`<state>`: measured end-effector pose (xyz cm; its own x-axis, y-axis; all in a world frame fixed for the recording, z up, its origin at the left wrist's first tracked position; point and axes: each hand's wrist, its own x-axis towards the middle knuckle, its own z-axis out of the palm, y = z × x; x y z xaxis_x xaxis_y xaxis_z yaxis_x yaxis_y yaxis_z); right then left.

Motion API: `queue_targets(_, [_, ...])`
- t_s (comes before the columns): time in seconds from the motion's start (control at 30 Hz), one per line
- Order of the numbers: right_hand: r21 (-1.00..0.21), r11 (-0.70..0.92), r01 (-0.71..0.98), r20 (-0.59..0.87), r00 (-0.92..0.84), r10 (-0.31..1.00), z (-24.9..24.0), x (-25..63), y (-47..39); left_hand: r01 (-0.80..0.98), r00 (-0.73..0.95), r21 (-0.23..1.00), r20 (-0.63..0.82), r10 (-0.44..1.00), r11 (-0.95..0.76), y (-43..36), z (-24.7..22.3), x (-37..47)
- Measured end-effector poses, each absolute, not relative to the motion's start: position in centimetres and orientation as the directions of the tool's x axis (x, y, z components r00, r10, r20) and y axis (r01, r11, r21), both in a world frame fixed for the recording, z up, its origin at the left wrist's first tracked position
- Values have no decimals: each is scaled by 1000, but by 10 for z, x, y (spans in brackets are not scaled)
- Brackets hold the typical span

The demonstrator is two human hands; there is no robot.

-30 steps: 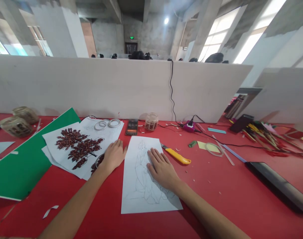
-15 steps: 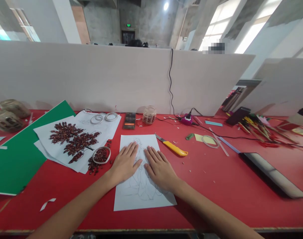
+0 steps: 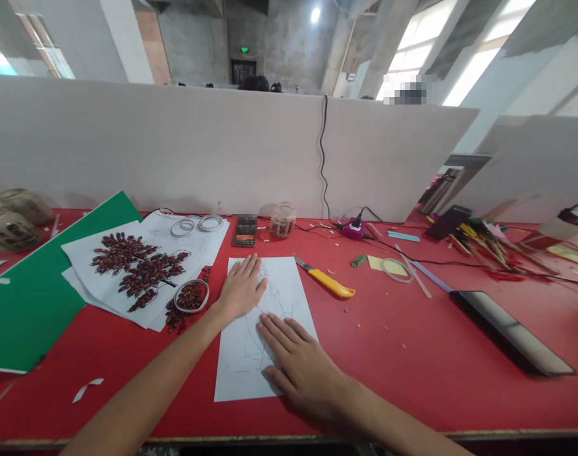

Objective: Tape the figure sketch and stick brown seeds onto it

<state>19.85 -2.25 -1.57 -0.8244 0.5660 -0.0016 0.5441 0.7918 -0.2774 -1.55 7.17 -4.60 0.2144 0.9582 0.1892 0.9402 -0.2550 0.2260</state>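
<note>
A white sheet with a faint pencil drawing point(image 3: 244, 373) lies on the red table point(image 3: 175, 392). My left hand point(image 3: 241, 290) rests flat on its upper left part, fingers stretched out, thumb apart. Lower and to the right, my right hand point(image 3: 301, 364) lies flat on the drawing, its palm covering the sheet's lower right. Neither hand holds anything. Right of the sheet is a yellow utility knife point(image 3: 334, 283) with its blade out. To the left, a small dish of dark red seeds point(image 3: 191, 296) stands among loose seeds, beside a sheet bearing a seed-covered plant picture point(image 3: 149, 269).
A green board point(image 3: 32, 310) lies at the left near two jars point(image 3: 13, 229). Behind the drawing are a phone-like device point(image 3: 244, 230), a glass jar point(image 3: 283, 220) and a purple power adapter point(image 3: 354, 228). A dark tablet-like object point(image 3: 512, 332) lies at the right.
My left hand has slid a little up the sheet. My right hand has moved down towards the table's front edge, uncovering the upper right of the drawing. The view has shifted slightly.
</note>
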Motion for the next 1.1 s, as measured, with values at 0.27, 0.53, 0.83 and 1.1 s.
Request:
queue_targets(0.27, [-142, 675, 724, 95, -669, 738, -35, 186, 31, 873, 425, 174, 190, 885, -456, 25, -44, -27])
queue_targets(0.53, [-98, 665, 740, 130, -653, 746, -38, 156, 95, 834, 502, 190, 126, 856, -518, -38, -44, -18])
queue_targets(0.83, [-146, 675, 723, 135, -662, 738, -43, 130, 119, 513, 744, 574, 74, 664, -639, -81, 10, -24])
queue_targets(1.1, [-398, 673, 624, 208, -652, 729, -41, 135, 123, 977, 45, 186, 304, 952, -106, -41, -9, -124])
